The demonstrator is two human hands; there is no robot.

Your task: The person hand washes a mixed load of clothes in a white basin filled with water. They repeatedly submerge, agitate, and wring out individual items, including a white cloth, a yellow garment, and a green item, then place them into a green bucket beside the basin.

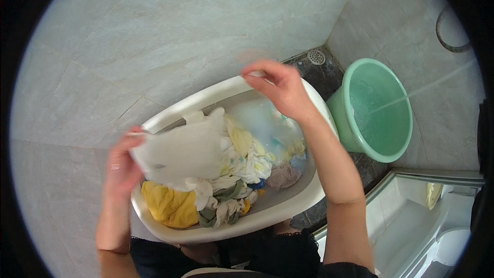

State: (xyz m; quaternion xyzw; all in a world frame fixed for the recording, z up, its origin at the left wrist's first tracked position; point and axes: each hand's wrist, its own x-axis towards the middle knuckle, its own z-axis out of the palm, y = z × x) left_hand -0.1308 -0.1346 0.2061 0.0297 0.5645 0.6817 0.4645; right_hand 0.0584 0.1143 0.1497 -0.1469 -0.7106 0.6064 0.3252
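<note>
A white oval tub full of wet laundry lies before me. At its left end my left hand grips the edge of a white garment, which is spread over the tub and blurred by motion. Over the far rim hovers my right hand, fingers bent and apart, with nothing visible in it. Below the garment is a yellow cloth. White and yellow patterned cloths are heaped mid-tub. Cloudy water partly covers pieces on the right, near a mauve cloth.
A green bucket stands right of the tub, with a stream of water running into it. Behind it are a floor drain and tiled walls. A hose loop hangs at upper right. A glass-like framed panel is at lower right.
</note>
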